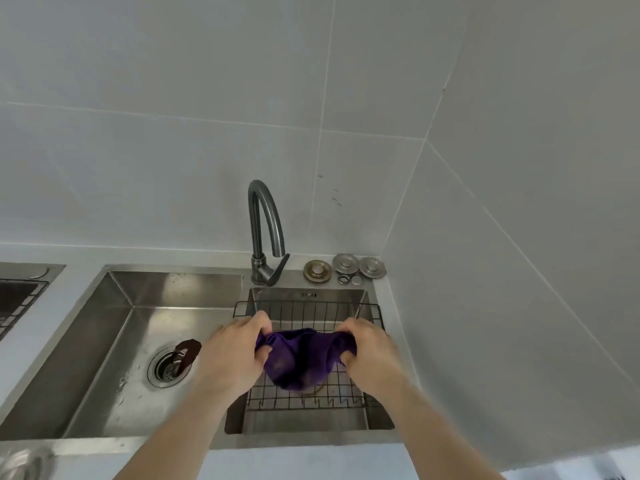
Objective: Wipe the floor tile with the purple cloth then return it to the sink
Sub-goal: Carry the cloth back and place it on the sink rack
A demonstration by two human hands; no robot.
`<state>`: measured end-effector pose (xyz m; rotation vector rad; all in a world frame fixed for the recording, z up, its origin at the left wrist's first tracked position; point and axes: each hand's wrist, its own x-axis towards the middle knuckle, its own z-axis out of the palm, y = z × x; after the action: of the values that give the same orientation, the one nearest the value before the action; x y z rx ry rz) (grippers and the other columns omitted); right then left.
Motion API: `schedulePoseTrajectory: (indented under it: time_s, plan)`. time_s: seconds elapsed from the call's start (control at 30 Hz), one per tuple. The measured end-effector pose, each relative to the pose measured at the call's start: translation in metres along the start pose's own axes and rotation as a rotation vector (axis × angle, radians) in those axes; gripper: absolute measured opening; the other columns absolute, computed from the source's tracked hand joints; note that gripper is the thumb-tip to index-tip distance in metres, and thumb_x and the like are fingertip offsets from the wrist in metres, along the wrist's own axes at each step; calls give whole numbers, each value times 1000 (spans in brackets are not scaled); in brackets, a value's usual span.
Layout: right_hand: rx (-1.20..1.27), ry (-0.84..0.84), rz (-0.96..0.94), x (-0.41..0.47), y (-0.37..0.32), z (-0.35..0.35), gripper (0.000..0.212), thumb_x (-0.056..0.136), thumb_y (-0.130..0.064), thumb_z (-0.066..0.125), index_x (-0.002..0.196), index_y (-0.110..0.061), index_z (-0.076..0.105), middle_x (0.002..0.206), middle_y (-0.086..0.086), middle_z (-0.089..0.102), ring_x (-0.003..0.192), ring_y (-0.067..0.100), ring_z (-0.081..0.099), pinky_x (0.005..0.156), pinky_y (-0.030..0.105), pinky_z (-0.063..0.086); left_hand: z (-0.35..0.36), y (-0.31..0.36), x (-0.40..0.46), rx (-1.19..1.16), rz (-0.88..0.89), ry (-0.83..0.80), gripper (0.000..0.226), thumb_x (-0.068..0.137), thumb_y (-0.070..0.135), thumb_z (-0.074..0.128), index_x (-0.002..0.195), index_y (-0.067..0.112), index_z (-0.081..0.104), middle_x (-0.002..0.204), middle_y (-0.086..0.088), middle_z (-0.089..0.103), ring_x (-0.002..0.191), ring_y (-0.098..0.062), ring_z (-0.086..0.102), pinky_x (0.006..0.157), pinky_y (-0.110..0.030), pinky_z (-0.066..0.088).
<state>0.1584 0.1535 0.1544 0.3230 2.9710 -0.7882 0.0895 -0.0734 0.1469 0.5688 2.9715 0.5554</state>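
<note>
The purple cloth (300,360) hangs stretched between both hands over a black wire rack (313,311) in the right basin of the steel sink (114,323). My left hand (232,355) grips the cloth's left edge with fingers curled around it. At the cloth's right edge, my right hand (372,355) holds on the same way. The cloth sags in the middle and its lower part touches or hovers just over the rack's floor; which one I cannot tell.
A dark curved faucet (265,233) stands behind the basins. The left basin has a round drain (169,367) with a dark scrap beside it. Metal drain covers (344,268) lie on the counter at the back right. A tiled wall closes the right side.
</note>
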Motion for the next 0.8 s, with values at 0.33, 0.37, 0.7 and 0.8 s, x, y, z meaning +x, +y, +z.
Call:
schedulePoseTrajectory:
  time_s: [0.33,0.37,0.7,0.8]
  plan:
    - [-226,-116,53,98,49,59,51,88,-9,69,134,-29,57,130,-7,59,118,18,56,102,34,46,84,-27,95,106,-19,-149,32,87,27,65,111,35,45,97,13,67,93,-18,61,91,-33,43]
    - [-234,-148,89,113,64,77,55,88,-9,69,138,-30,55,133,-6,58,122,18,54,105,35,45,107,-34,109,113,-22,-183,36,89,27,64,119,37,47,103,12,69,98,-18,62,94,-33,42]
    - [-284,-508,109,96,97,116,79,99,-33,58,162,-28,10,171,7,11,158,28,9,128,46,18,152,-48,93,256,-31,-580,78,95,48,50,160,32,9,171,3,7,158,-22,1,128,-44,0]
    - [-283,-479,111,94,93,115,75,100,-36,56,161,-28,12,171,8,13,158,29,10,128,47,17,145,-46,93,251,-21,-547,78,96,51,48,160,32,8,171,4,8,158,-22,2,128,-43,1]
